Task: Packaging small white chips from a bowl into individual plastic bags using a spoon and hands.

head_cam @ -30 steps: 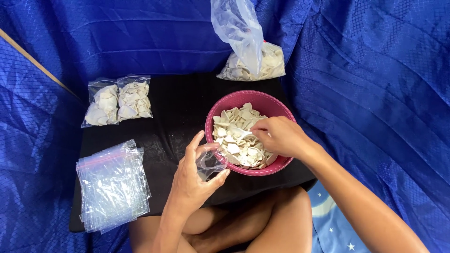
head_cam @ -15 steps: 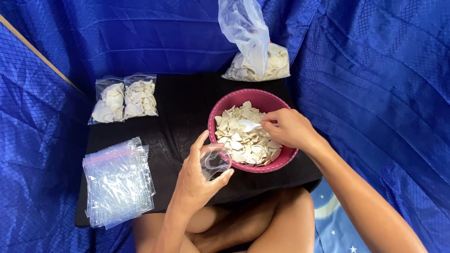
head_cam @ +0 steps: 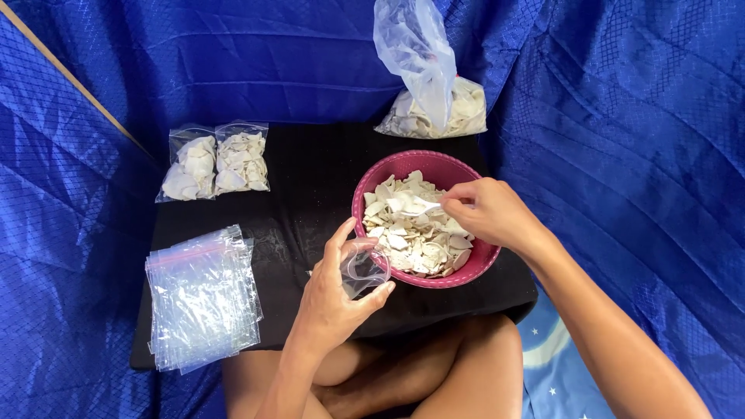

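I see the left hand [head_cam: 334, 299] pinching a small clear bag [head_cam: 362, 268] held open just near of the pink bowl [head_cam: 473, 264]. The right hand [head_cam: 489, 213] pinches a pale chip [head_cam: 419, 205] over the heap in the bowl. All rests on a black board [head_cam: 310, 186] ringed by blue cloth [head_cam: 621, 116]. Left lies a stack of empty bags [head_cam: 202, 299]; far left, two filled bags [head_cam: 217, 163]; far, a large open sack [head_cam: 431, 93]. My knees hide the board's near edge, and I cannot tell what the chips are.
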